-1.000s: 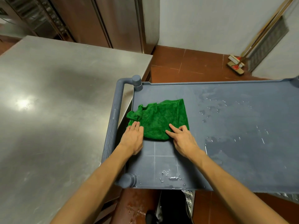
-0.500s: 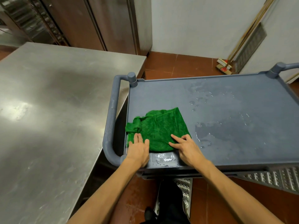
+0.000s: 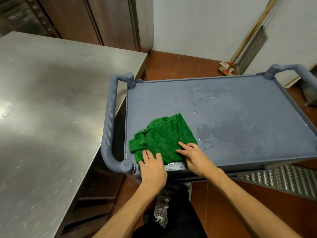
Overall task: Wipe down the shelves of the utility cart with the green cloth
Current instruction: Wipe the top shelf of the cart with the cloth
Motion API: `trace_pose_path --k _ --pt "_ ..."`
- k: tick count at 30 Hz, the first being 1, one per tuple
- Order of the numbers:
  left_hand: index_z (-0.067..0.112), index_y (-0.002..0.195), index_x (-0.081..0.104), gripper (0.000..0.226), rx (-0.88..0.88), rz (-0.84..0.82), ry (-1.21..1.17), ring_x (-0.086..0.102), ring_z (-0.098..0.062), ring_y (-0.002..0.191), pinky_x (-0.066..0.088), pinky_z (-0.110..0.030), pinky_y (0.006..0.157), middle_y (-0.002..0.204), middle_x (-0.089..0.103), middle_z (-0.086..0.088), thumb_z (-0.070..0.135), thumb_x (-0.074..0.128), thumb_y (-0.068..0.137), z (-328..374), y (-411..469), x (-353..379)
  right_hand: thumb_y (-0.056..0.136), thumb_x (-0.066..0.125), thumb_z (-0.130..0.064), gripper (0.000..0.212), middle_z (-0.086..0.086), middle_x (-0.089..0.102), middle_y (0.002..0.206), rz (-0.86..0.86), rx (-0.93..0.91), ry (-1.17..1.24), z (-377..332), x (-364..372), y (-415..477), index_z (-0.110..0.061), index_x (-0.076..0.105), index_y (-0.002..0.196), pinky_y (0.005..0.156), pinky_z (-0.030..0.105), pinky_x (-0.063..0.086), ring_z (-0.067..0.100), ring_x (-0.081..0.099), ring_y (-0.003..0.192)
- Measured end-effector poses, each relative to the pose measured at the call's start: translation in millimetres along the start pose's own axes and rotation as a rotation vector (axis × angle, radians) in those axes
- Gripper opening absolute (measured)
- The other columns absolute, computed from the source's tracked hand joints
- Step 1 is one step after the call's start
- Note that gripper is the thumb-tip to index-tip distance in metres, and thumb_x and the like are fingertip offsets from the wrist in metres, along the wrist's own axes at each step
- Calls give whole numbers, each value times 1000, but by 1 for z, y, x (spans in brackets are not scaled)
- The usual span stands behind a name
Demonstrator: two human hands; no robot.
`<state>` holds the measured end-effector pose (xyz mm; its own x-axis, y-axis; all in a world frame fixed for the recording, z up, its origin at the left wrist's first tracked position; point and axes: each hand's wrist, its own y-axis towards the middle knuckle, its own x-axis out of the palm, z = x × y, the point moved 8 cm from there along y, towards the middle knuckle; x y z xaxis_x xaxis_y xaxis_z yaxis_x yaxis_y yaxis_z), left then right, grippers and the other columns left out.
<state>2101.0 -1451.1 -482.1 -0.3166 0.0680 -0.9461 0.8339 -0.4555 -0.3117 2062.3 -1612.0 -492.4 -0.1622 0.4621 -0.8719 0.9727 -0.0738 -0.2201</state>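
While both hands lie flat, gripping nothing | left hand (image 3: 152, 166), right hand (image 3: 194, 157) press crumpled green microfibre cloth (image 3: 161, 140) at grey plastic cart shelf (image 3: 223, 103) near-left corner | risk: bunched cloth skips standing water (image 3: 211, 134), or slides over near edge.

One green cloth (image 3: 163, 140), one cart (image 3: 223, 107), two hands, one table (image 3: 51, 100).

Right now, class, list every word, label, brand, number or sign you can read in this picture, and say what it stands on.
None: no readable text shows on the cart, the green cloth, the steel table or the wall.
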Motion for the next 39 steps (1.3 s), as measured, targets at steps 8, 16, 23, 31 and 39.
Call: trace_pose_path --k 8,16,23,31,39 --pt "9 133 40 41 -159 -6 -153 13 -42 151 36 -48 112 158 21 -31 20 51 94 40 -8 9 90 65 -48 45 3 53 136 104 29 82 -2 -18 16 -16 68 122 105 33 37 24 42 121" --pt "8 132 39 37 -339 4 -191 14 -41 151 43 -45 108 157 24 -30 20 45 97 76 4 5 82 78 -20 41 12 50 121 -40 -129 137 25 -22 31 -8 67 119 100 28 37 28 47 116" --pt "8 139 36 48 -368 27 -221 11 -36 153 30 -42 119 160 23 -25 25 47 96 140 16 2 76 72 3 29 13 58 110 33 -221 120 84 -61 16 -5 71 104 82 26 39 30 53 100" --pt "7 140 37 49 -226 -3 -237 2 -38 154 24 -47 120 164 10 -26 17 47 93 248 59 5 85 63 4 27 6 57 114 134 -109 52 194 -128 -7 -10 70 106 82 35 48 25 51 104" --pt "6 142 37 52 8 -63 -158 0 -36 154 19 -51 120 165 6 -24 21 48 94 317 84 10 75 63 16 31 7 64 101 286 60 66 276 -169 -35 -8 72 93 74 45 51 33 57 91"
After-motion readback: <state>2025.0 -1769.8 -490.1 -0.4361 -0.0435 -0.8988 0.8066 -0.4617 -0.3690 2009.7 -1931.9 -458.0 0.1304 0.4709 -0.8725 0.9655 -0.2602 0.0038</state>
